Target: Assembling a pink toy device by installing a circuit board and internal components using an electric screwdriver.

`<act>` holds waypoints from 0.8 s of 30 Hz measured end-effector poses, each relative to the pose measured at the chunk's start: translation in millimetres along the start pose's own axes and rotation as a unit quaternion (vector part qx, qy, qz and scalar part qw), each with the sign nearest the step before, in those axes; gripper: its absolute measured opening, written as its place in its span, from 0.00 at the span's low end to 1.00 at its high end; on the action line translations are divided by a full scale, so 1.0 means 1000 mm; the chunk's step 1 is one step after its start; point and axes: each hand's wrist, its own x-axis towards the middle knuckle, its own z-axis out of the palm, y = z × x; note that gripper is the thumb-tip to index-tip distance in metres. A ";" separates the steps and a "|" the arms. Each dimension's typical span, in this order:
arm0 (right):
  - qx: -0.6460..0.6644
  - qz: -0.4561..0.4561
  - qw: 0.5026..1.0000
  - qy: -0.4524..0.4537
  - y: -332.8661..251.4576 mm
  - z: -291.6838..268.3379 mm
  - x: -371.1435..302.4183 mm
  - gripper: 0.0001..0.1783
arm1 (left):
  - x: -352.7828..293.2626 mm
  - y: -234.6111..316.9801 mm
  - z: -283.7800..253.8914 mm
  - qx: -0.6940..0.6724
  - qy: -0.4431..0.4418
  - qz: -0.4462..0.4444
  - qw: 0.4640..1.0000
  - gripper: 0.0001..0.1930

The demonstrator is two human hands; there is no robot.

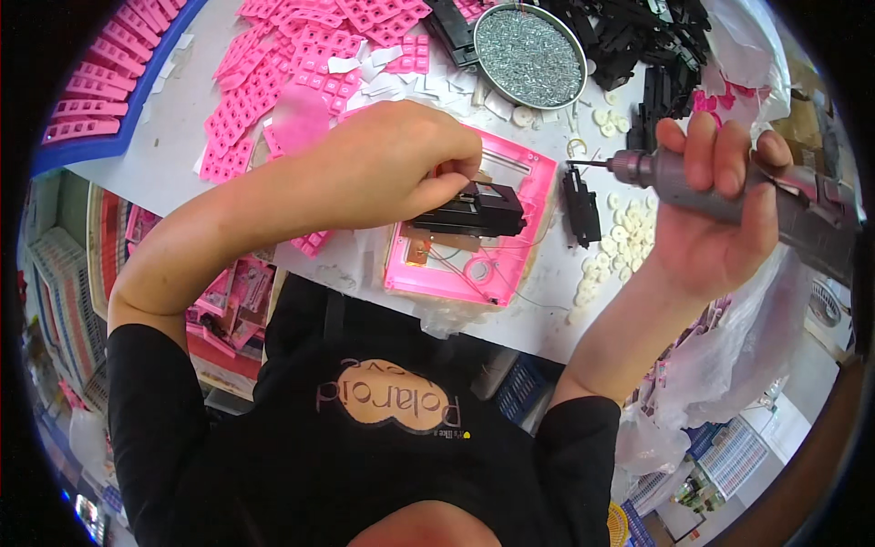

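My left hand (415, 164) is closed, its thumb and fingers curled at the top of a black plastic mechanism (478, 211). That mechanism lies over an open pink plastic case (538, 191), where thin wires and a round opening show. What the fingertips grip exactly is partly hidden. My right hand (715, 219) is wrapped around a grey power screwdriver (673, 175), held level with its thin dark bit pointing left. The bit's tip is just right of the case, above a loose black plastic part (581, 208) on the table.
A round metal tray (530, 56) of small screws stands at the back. Pink keypad pieces (301, 55) and white paper scraps (401, 88) lie to its left. Black parts (638, 36) are heaped at the far right, white round pieces (624, 242) nearer. A blue tray (50, 159) holds pink strips.
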 end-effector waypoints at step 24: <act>0.001 -0.009 0.998 -0.058 -0.009 0.048 -0.009 0.19 | 0.027 0.033 -0.003 0.084 0.031 0.077 0.993 0.05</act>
